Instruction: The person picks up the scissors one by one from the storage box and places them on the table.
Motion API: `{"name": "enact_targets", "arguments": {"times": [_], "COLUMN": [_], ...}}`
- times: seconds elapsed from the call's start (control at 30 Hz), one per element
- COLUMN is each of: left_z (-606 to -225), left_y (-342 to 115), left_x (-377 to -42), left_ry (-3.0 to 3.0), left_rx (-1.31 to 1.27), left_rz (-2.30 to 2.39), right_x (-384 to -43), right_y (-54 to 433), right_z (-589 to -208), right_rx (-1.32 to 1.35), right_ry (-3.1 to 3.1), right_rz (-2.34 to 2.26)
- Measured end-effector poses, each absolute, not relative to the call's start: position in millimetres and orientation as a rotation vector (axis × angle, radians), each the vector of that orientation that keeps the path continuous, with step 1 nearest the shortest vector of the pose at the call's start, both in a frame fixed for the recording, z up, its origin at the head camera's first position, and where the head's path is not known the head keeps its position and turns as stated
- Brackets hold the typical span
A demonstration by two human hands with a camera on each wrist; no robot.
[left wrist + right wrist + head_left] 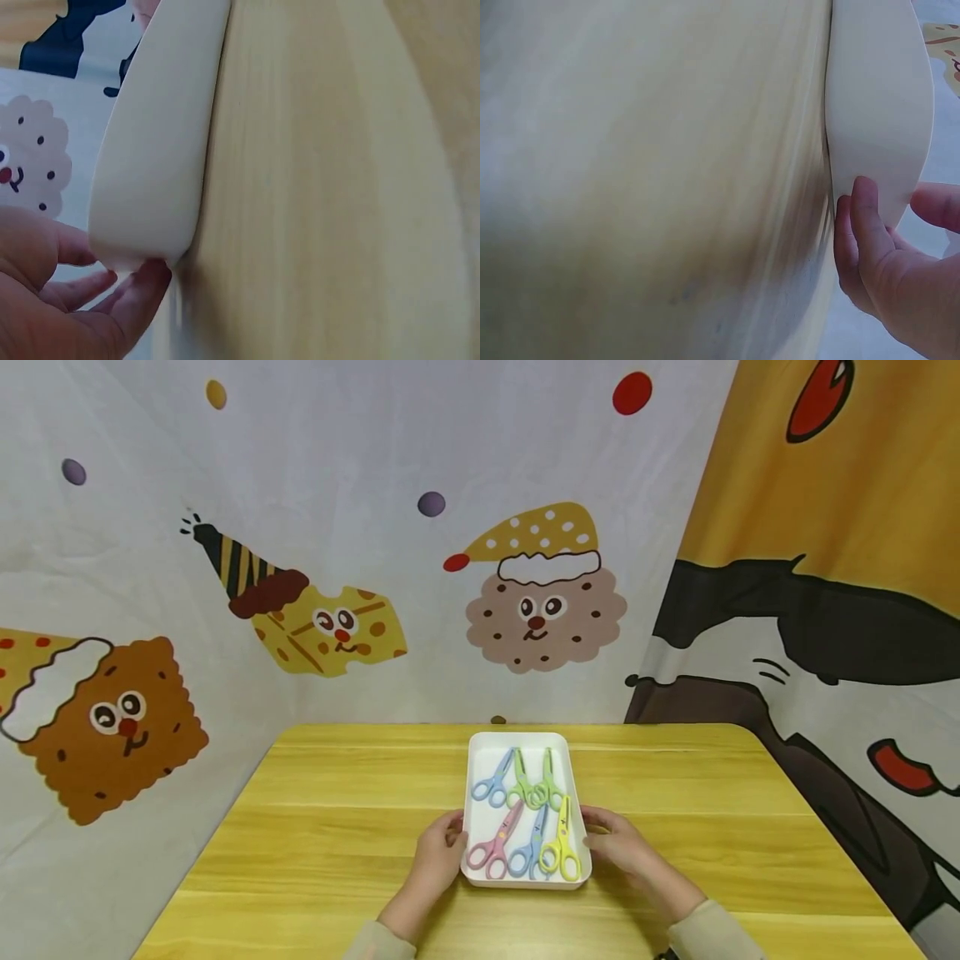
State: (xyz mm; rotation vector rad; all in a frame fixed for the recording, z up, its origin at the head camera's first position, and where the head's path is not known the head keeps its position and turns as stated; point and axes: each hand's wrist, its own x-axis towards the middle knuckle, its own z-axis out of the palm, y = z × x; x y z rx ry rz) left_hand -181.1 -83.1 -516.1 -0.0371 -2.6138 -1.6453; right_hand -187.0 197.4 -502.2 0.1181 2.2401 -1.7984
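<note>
A white rectangular tray [525, 885] stands on the table with several children's scissors lying inside. Along its far part lie blue scissors [501, 775] and two green pairs, one of them the right-hand green scissors [548, 774]. Nearer to me are pink scissors [507, 831], a second pair of blue scissors [536, 841] and yellow scissors [564, 828]. My left hand [441, 852] grips the tray's left side, its thumb by the rim and fingers low on the wall [146, 157]. On the opposite side my right hand [618, 841] holds the tray the same way, fingertips against the wall [877, 90].
The wooden table [337, 827] extends to both sides of the tray and in front of it. Behind hangs a pale curtain [360, 443] printed with cartoon biscuits and cheese. An orange, black and white cloth [840, 510] hangs at the right.
</note>
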Motion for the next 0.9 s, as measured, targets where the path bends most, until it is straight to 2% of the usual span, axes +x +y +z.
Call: {"name": "enact_targets", "arguments": {"times": [0.5,0.9], "left_z": [-496.1,-494.1], "left_y": [-58.0,-31.1], "left_x": [-173.9,-174.6], "left_ry": [-2.800,-2.919], "left_rx": [-0.267,-0.476], "left_rz": [-0.960,-0.940], "right_x": [-187.3,-186.5], "right_y": [197.4,196.5], "right_z": [-501.8,-500.5], "right_rx": [0.135,0.169], "right_ry": [2.240,2.225], "right_rz": [-1.777,-1.794]}}
